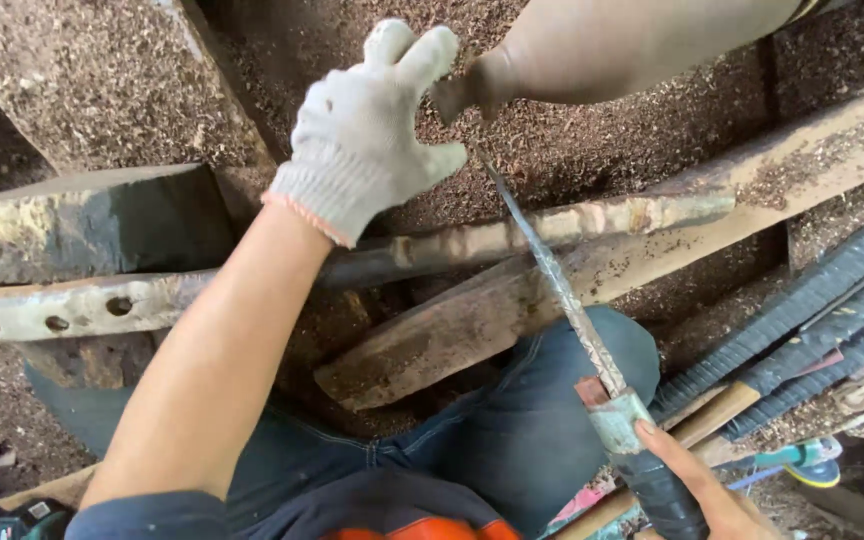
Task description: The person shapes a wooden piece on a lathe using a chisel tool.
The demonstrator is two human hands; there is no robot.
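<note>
I note the left hand [367,130], in a white knitted cotton glove, raised at the top centre with the forearm stretched up from lower left; its fingers are spread and open, gripping nothing, the fingertips just beside a pale, smooth tapered piece of wood [602,45] that enters from the upper right; whether glove and wood touch I cannot tell. The right hand [702,490], bare, sits at the lower right edge, closed around the dark wrapped handle of a long, narrow, mottled steel blade [557,290]; the forefinger lies along the pale green collar of the handle; the blade slants up and left, its tip near the dark end of the tapered wood. Beneath the blade lie a rusty perforated metal bar [82,305] and a weathered wooden plank [512,310]; sawdust-covered ground [592,150] lies beyond; dark ribbed rods [832,300] are stacked at right.
</note>
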